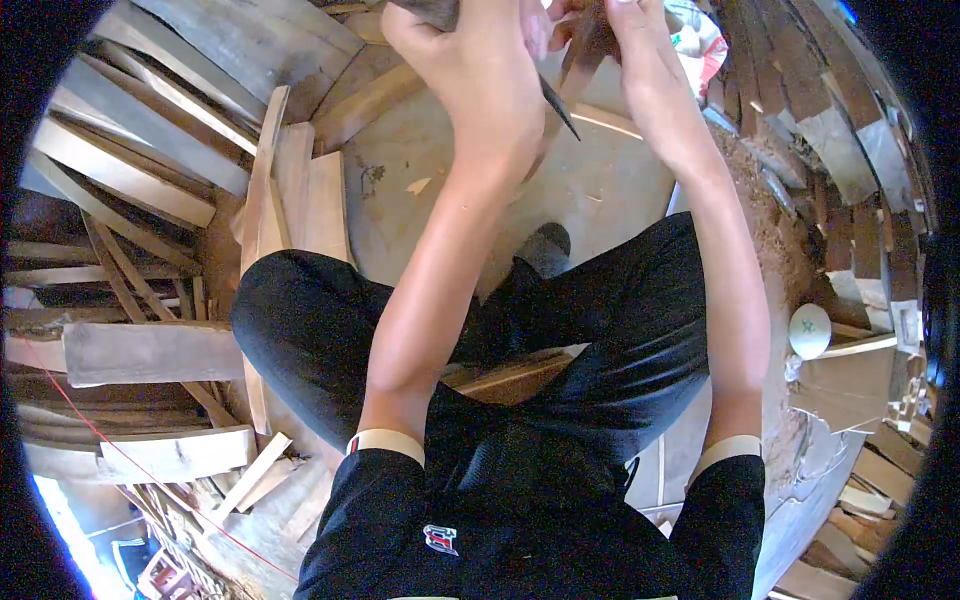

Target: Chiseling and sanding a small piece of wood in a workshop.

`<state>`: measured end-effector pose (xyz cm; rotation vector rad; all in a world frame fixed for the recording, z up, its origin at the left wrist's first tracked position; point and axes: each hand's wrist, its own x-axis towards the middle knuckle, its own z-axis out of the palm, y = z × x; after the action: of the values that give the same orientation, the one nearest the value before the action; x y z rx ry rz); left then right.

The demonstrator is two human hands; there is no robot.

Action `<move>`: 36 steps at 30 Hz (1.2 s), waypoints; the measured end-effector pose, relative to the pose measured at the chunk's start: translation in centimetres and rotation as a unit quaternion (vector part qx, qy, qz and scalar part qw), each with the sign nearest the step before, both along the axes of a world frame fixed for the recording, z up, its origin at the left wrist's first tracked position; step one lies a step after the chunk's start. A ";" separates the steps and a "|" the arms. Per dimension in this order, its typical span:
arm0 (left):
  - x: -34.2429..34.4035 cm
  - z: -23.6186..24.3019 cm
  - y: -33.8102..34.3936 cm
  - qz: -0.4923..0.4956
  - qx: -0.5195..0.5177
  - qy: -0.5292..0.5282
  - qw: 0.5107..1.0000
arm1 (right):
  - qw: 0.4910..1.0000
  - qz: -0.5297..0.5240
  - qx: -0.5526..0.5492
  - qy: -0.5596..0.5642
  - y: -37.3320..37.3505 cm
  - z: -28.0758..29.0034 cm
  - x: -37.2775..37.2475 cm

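At the top edge of the head view my left hand is closed, its fingers partly cut off by the frame. A dark, thin, pointed tool sticks out beside its wrist, and a dark blunt piece shows above the thumb side; I cannot tell whether they are one thing. My right hand is closed on a brown strip of wood just to the right of the left hand. Where the two hands meet, the fingertips are mostly out of view.
I sit cross-legged in black trousers on a grey floor. Stacked planks fill the left side. More wood pieces line the right, near a white round object and a white and red bag. A thin red cord runs at lower left.
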<state>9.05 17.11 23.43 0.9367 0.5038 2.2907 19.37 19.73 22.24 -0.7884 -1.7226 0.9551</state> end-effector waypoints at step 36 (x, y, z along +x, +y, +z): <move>1.5 -9.4 6.0 -0.064 -0.049 0.132 0.988 | 0.983 -0.180 -0.022 -0.001 2.2 0.5 2.0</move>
<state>10.58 23.15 14.07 1.1947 0.6430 2.0194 21.42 21.93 22.70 -1.0871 -1.4970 0.7449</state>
